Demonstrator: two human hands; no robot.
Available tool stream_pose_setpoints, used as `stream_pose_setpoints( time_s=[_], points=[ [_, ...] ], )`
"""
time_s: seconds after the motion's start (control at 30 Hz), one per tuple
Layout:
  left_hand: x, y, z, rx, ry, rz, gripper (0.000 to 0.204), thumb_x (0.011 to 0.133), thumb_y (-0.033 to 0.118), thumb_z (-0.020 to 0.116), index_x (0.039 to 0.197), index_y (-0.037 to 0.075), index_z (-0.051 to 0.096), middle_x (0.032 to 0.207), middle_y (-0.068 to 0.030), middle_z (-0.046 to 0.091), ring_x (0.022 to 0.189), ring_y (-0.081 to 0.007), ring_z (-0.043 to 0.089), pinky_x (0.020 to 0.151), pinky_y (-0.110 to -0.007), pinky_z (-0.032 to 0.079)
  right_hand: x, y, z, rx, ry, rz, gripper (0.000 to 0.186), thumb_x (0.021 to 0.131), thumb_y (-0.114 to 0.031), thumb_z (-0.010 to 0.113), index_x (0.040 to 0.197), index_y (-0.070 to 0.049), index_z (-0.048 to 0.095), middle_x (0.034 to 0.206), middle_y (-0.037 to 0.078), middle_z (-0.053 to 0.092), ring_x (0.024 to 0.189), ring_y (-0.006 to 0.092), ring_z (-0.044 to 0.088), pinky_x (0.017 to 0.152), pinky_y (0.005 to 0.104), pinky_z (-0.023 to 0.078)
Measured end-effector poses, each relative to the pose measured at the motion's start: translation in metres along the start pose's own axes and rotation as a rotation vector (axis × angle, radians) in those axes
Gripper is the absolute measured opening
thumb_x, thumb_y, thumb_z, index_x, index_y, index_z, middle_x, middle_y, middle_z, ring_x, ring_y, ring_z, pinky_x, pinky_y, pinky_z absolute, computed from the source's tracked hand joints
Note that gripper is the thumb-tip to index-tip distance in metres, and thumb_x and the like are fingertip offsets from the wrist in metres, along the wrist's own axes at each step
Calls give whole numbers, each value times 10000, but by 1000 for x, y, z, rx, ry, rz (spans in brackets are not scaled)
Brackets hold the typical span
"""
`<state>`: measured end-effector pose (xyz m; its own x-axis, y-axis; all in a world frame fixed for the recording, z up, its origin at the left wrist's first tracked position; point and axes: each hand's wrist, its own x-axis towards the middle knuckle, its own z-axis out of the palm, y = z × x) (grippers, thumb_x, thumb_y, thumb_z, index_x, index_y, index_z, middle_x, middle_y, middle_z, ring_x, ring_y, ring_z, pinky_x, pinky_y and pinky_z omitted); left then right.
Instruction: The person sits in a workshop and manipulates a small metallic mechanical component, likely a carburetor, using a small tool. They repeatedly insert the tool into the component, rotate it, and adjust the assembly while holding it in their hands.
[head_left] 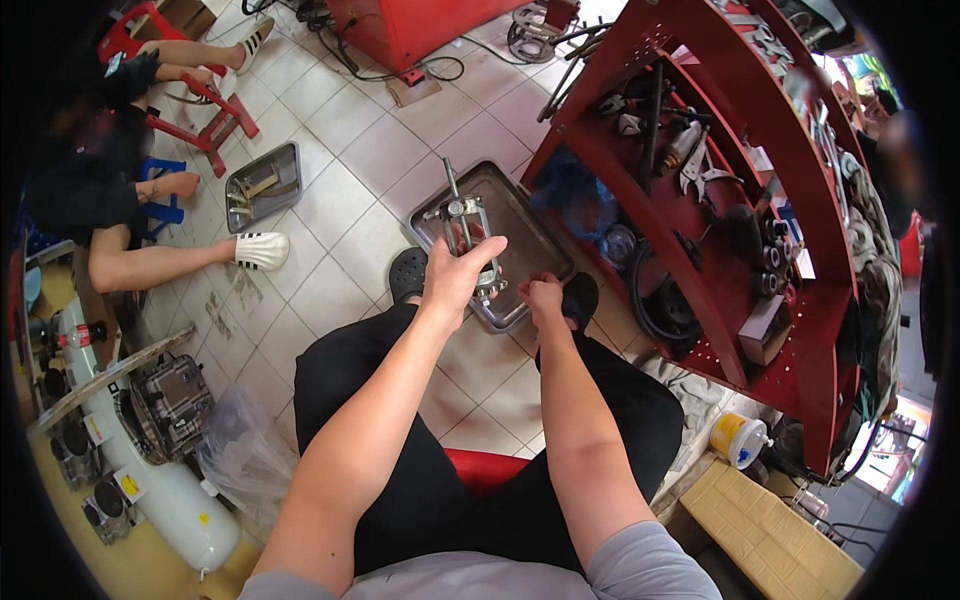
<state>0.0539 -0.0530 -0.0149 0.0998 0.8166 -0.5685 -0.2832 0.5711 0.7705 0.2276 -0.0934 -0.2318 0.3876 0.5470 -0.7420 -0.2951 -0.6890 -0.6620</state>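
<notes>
My left hand (455, 272) is wrapped round a grey metal assembly (461, 211), with the thumb across its front. The assembly has a long rod sticking up at the top, parallel bars in the middle and a round, toothed-looking end below. It is held above a dark metal tray (522, 228) on the floor between my feet. Close to the tray's right edge, my right hand (542, 296) has its fingers curled together, apart from the assembly. Whatever those fingers may hold is hidden.
On the right stands a red tool rack (700, 260) with pliers and other tools. A smaller tray (268, 185) of parts lies left, near a seated person's white shoe (262, 251). A white tank (170, 500) is lower left, a white bucket (738, 440) lower right.
</notes>
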Motion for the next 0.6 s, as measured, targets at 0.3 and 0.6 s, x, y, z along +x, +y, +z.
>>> stream_pose_setpoints(
  time_s=[0.3,0.6],
  points=[
    [2,-4,-8,-74,22,14,326,793,211,768,958,83,517,795,-24,563,621,-131,602,445,-279,487,24,32,-8,-306,-43,-105,479,774,17,412,1221,-35,576,1072,166,643,969,261,615,819,332,477],
    [-1,-4,6,-102,-110,41,295,787,187,756,952,66,544,799,-51,589,626,-155,622,455,-301,516,-36,-91,-20,-600,-177,-486,460,812,-5,436,1272,-18,432,1013,193,582,761,236,629,590,346,511]
  ],
)
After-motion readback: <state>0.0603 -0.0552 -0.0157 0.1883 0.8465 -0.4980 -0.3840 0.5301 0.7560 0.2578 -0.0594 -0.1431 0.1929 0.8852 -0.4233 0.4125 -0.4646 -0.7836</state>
